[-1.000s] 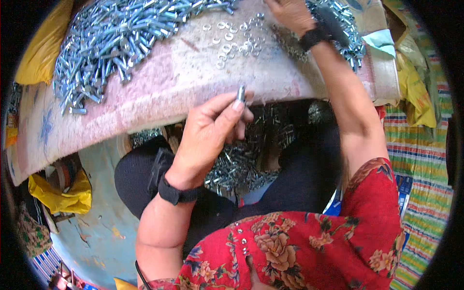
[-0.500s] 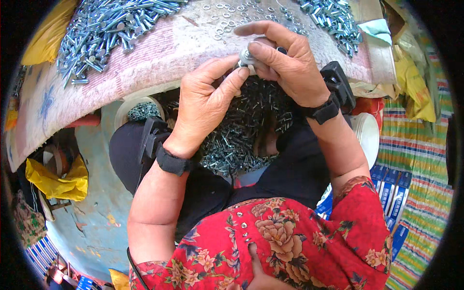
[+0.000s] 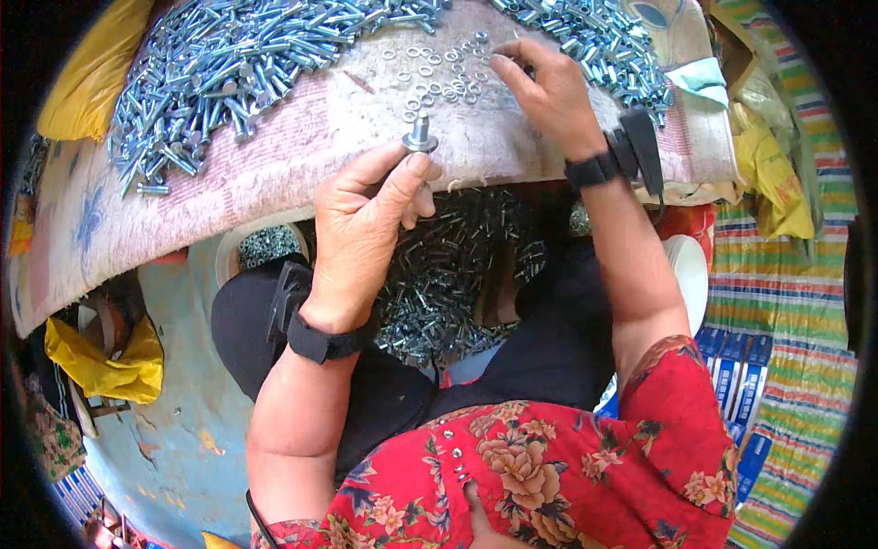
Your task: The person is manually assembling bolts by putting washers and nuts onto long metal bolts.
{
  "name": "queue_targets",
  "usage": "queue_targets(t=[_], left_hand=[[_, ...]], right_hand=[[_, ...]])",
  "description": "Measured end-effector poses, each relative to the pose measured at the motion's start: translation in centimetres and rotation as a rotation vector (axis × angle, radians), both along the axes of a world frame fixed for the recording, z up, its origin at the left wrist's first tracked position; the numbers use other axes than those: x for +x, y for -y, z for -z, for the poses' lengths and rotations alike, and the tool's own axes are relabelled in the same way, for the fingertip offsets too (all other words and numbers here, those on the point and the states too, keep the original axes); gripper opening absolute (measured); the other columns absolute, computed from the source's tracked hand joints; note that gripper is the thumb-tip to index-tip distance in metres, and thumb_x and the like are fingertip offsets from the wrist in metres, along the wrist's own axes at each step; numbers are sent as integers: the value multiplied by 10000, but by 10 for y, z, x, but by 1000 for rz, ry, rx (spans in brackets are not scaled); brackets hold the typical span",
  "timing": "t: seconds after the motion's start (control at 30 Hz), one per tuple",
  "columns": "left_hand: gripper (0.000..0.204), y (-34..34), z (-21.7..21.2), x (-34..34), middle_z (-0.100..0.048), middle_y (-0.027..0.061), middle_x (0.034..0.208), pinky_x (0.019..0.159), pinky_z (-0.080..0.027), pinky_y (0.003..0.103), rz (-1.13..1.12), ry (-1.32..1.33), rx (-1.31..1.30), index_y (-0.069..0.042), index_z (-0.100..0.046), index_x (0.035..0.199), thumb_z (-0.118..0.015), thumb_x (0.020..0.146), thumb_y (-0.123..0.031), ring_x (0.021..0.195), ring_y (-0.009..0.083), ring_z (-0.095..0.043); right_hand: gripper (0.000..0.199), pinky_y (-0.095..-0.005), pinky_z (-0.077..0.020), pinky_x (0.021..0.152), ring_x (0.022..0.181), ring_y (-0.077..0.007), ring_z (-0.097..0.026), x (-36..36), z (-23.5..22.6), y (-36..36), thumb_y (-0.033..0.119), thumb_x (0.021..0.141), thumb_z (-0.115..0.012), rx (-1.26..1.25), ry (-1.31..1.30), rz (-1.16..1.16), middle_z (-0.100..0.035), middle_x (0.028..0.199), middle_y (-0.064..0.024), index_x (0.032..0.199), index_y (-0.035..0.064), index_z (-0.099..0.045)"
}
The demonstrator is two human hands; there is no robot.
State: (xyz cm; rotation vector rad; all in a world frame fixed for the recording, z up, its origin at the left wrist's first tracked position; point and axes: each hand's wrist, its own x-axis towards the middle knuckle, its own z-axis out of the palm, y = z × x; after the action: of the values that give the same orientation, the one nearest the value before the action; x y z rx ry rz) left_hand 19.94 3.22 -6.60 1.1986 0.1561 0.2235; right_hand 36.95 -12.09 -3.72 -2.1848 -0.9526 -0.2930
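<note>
A silvery bolt (image 3: pixel 421 127) with a wide washer (image 3: pixel 422 144) round it points upward, pinched between the thumb and fingers of my left hand (image 3: pixel 361 209). The lower part of the bolt is hidden by those fingers. Over the cloth-covered table, my right hand (image 3: pixel 556 99) is beside loose metal washers (image 3: pixel 427 71), with its thumb and index finger drawn close together. Whatever those fingertips may hold is hidden or too small to make out. A small nut-like piece (image 3: pixel 482 37) lies just beyond them.
Long bolts (image 3: pixel 265 55) are heaped at the table's left, and short metal sleeves (image 3: pixel 631 69) at its right. Below the table edge, between my legs, lies a mass of dark bolts (image 3: pixel 439 311). A white bucket (image 3: pixel 229 256) of small parts stands by my left knee.
My hands were together at the bolt and have parted. The right hand has moved up and away to the washers. The left has lowered slightly leftward, keeping the bolt.
</note>
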Motion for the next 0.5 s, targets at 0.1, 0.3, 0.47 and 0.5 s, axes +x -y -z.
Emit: queue_targets(t=[0.1, 0.3, 0.47, 0.5], left_hand=[[218, -4, -2, 0, -622, 39, 764, 490, -354, 167, 11, -63, 23, 1, -611, 986, -566, 842, -156, 563, 46, -490], [202, -4, 2, 1, -620, 23, 738, 479, -352, 172, 48, -63, 19, -2, -623, 961, -568, 838, -153, 549, 39, -488], [196, -8, 2, 3, -611, 14, 727, 500, -358, 178, 83, -103, 12, -5, -622, 939, -538, 856, -161, 576, 43, -493], [196, -7, 4, 2, -611, 14, 727, 500, -358, 178, 80, -119, 12, -5, -622, 939, -538, 856, -161, 576, 43, -493]], right_hand=[[225, -296, -469, 660, 764, -252, -616, 51, 11, 7, 241, 773, -599, -289, 330, -25, -628, 814, -146, 870, 42, -645], [244, -350, -465, 709, 796, -300, -582, 109, 26, -4, 157, 744, -577, -554, 362, -17, -595, 894, -131, 972, 81, -621], [255, -319, -458, 707, 783, -269, -589, 103, 22, -12, 130, 767, -577, -495, 369, 4, -601, 859, -149, 1006, 41, -582], [156, -252, -403, 540, 605, -90, -484, 88, 10, -16, 137, 818, -538, -274, 316, -108, -533, 648, -35, 807, -14, -579]])
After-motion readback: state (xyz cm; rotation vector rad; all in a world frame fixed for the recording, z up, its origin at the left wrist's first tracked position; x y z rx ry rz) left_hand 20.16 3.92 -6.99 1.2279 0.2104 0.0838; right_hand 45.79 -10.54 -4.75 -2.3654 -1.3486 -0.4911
